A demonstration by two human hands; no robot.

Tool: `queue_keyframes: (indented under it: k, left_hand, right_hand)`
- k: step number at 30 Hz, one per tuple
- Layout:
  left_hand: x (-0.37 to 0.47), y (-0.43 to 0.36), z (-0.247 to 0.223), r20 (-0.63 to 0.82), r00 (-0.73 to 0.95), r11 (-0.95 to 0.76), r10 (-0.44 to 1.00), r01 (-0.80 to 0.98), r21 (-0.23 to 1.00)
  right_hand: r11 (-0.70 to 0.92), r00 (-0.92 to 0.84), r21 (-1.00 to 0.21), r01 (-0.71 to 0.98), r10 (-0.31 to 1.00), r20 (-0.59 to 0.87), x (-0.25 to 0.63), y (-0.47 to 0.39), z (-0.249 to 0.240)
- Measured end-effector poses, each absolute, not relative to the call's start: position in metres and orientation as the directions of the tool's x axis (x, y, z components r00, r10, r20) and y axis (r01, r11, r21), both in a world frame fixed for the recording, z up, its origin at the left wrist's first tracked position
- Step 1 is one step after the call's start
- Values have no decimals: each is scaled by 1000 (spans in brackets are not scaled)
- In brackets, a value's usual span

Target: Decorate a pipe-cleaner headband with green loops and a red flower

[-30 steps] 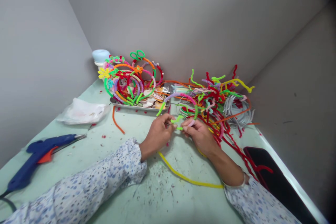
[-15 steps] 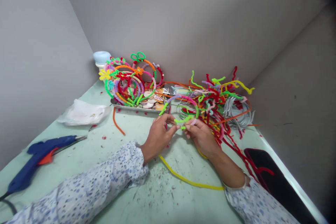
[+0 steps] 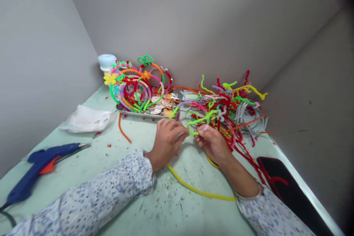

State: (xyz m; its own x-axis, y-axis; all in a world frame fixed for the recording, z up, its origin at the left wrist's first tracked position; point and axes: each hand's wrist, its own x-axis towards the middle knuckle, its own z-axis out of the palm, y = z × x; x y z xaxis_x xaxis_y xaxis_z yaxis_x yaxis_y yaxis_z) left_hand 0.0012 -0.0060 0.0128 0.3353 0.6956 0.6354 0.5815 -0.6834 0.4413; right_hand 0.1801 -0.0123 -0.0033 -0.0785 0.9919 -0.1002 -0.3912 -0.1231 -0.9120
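My right hand point(image 3: 213, 143) pinches the bent end of a bright green fuzzy stem point(image 3: 203, 118), whose free part curves up and to the right. My left hand point(image 3: 168, 139) is closed, thumb against fingers, with its fingertips at the left side of that green bend. Behind both hands arches a headband point(image 3: 190, 104) wrapped in green, purple and pink; its lower ends are hidden by my hands. Below them a yellow fuzzy stem point(image 3: 203, 193) lies curved on the table between my wrists.
Finished headbands point(image 3: 129, 81) stand in a metal tray point(image 3: 143, 114) of discs at the back left. Coloured stems point(image 3: 224, 99) and grey bands point(image 3: 250, 120) are heaped back right. A glue gun point(image 3: 41, 166), white plastic bag point(image 3: 87, 118) and phone point(image 3: 290, 188) flank my arms.
The green stem's free part has swung up and to the right, from lying low between my hands. My left hand has shifted slightly, its fingers more closed together.
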Motion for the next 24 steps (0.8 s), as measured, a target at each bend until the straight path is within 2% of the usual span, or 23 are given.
queue_keyframes:
  k: [24]
  left_hand:
    - [-4, -4, 8, 690, 423, -765, 588, 567, 305]
  right_hand:
    - [-141, -108, -906, -398, 988, -106, 181, -14, -3]
